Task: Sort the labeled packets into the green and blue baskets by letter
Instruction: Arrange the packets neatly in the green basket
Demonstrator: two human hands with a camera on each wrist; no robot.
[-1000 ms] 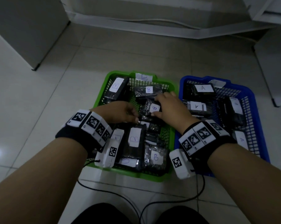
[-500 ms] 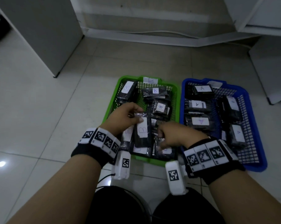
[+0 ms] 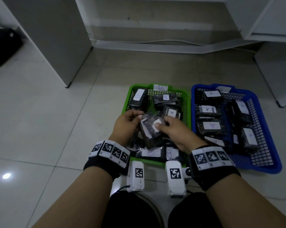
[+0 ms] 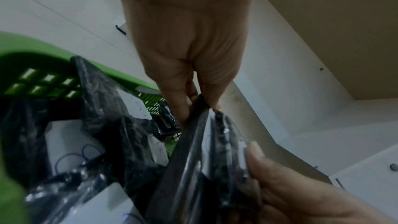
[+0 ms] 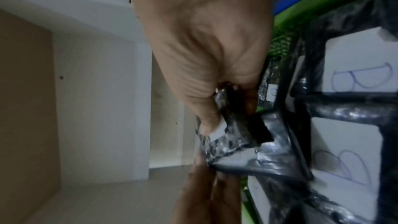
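Observation:
Both hands hold one black plastic packet (image 3: 149, 135) up over the near half of the green basket (image 3: 180, 91). My left hand (image 3: 135, 116) pinches the packet's top left edge between thumb and fingers (image 4: 200, 105). My right hand (image 3: 160, 125) pinches its top right corner, and the thumb covers the white label, so the letter is hidden. In the right wrist view the right hand's fingers curl round the packet (image 5: 243, 130). Several packets marked B (image 3: 165, 97) lie in the green basket. The blue basket (image 3: 257, 169) to its right holds several packets marked A (image 3: 207, 109).
Both baskets stand side by side on a pale tiled floor. A white cabinet (image 3: 56, 38) stands at the back left and white furniture (image 3: 278, 71) at the right. A dark object (image 3: 2, 46) sits at the far left. My knees fill the bottom edge.
My right hand drew back from the far B packets to the near pile. Both hands have lifted one packet clear of the pile. The view has pulled back.

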